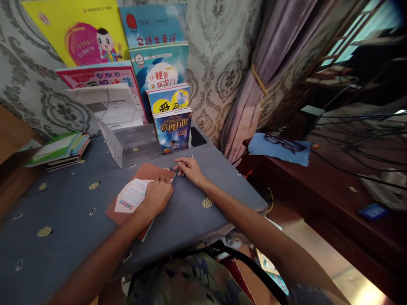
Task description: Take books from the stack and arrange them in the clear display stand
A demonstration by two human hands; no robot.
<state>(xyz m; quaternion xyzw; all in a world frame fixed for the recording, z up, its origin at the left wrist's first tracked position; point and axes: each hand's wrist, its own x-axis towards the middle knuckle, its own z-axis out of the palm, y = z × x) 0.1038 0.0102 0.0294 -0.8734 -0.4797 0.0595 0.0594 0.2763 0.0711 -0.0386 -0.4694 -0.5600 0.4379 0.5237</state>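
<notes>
Along the far side stands a patterned wall [218, 51], and before it a table [190, 220] in a grey cloth spreads from the left to the middle. Right of that is a dark red desk [330, 195], with a mauve curtain [240, 118] hanging beyond the gap between them. A tall yellow book [74, 36] leads the upright books at the table's far side, where a clear holder [140, 156] sits. Nearer, on the table before the holder, lies a brown booklet [148, 170] with a white printed panel, set at a slant. Far left is a low stack of thin books [65, 148]; right on the desk, a light blue cloth [257, 146]. The left hand [159, 192] rests on the booklet's right part, fingers curled; whether they grip a page I cannot tell. The right hand [189, 168] is loosely half-open just beside the booklet's far right corner, with nothing visible in its grasp. Dark glasses [284, 143] lie on the cloth, and a black phone [198, 137] behind the small blue book [174, 131].
</notes>
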